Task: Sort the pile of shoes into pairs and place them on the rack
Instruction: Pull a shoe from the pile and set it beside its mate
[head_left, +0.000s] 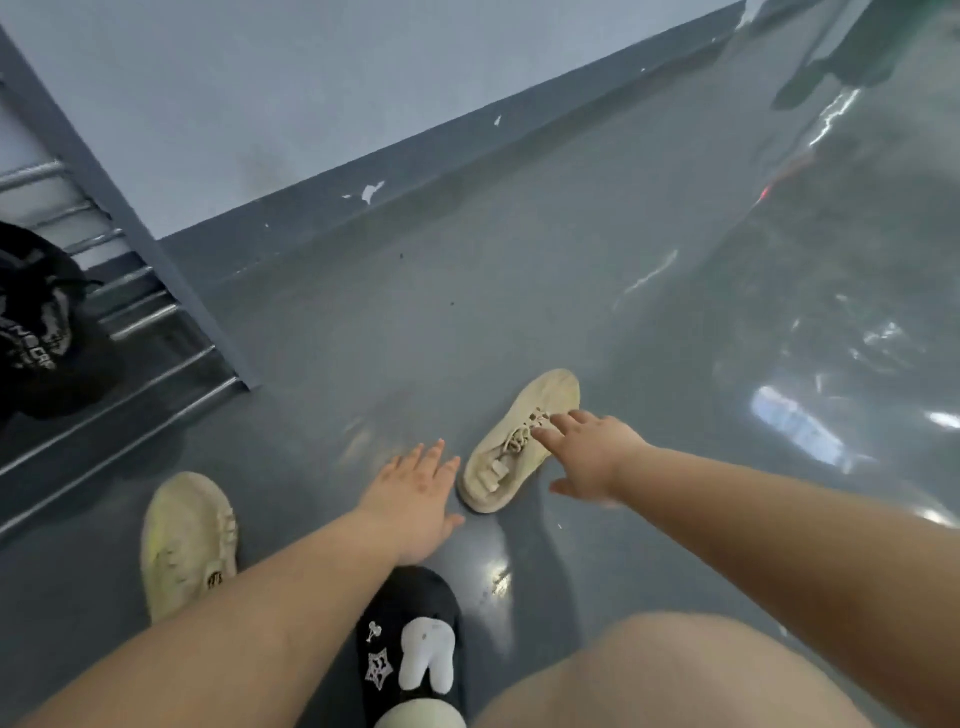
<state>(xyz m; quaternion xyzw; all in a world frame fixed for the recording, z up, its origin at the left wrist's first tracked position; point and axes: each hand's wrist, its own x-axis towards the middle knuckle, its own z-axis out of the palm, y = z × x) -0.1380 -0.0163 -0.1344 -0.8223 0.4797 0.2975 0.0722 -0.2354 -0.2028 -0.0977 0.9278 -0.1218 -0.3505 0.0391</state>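
Observation:
A cream lace-up sneaker (524, 441) lies on the grey floor in the middle, toe pointing away. My right hand (592, 454) hovers over its laces with fingers spread, holding nothing. My left hand (415, 499) is flat and open just left of the sneaker's heel, close to it. A matching cream sneaker (187, 540) lies further left, partly covered by my left forearm. The shoe rack (130, 322) with metal bars stands at the left, and a black shoe (41, 322) rests on it.
A black slipper (410, 649) with a white tooth charm and a star charm is on my foot at the bottom centre. My bare knee (675, 675) fills the lower right. A pale wall with a grey skirting runs behind. Glossy floor stretches to the right.

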